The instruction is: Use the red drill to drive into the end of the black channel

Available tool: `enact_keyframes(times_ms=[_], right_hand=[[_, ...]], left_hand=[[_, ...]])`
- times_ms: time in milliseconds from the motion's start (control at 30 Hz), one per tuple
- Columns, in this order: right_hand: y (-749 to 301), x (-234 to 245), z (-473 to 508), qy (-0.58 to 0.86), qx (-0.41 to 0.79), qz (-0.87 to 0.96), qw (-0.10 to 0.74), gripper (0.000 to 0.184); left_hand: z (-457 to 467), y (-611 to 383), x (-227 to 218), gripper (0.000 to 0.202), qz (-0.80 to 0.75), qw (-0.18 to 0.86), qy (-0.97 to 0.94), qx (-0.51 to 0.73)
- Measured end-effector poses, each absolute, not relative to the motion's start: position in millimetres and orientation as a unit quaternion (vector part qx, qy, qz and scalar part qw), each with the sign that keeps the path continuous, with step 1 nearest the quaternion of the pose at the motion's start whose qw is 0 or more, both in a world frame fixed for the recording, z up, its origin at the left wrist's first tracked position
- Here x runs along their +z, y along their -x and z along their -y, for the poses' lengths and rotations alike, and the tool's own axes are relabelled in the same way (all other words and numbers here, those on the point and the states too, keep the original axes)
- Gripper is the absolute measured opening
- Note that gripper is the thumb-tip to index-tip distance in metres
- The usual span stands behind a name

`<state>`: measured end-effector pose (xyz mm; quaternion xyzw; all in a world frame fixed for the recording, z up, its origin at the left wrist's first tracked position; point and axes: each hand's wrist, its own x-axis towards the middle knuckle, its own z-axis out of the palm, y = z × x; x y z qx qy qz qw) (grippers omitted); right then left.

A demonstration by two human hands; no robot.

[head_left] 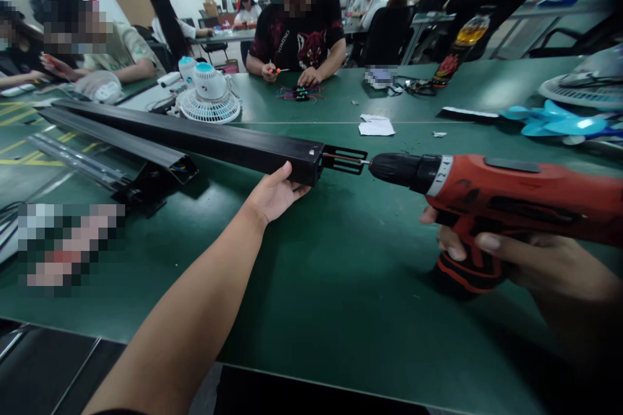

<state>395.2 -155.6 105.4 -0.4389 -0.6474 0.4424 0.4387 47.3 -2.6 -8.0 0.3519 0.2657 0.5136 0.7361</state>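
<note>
My left hand (273, 193) grips the near end of a long black metal rail (195, 136) that stretches back to the left across the green table (341, 272). A black end bracket (344, 160) sticks out of the rail's end. My right hand (496, 249) is wrapped round the grip of a red cordless drill (496, 191). The drill lies level, and its black chuck and bit point left at the bracket, touching or almost touching it.
A second black rail (121, 142) and a silver rail (73, 159) lie to the left. Small white fans (209, 97), paper scraps (376, 126), a blue fan blade (559, 122) and a bottle (462, 45) stand farther back. Other people sit working at the far side.
</note>
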Motion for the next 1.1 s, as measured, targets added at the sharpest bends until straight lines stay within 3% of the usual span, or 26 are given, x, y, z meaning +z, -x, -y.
enact_keyframes(times_ms=[1100], right_hand=[[-396.2,98.0,157.5,0.439,0.463,0.598,0.485,0.043]], left_hand=[[2.0,-47.3,-7.8,0.057,-0.265,0.736,-0.35,0.515]])
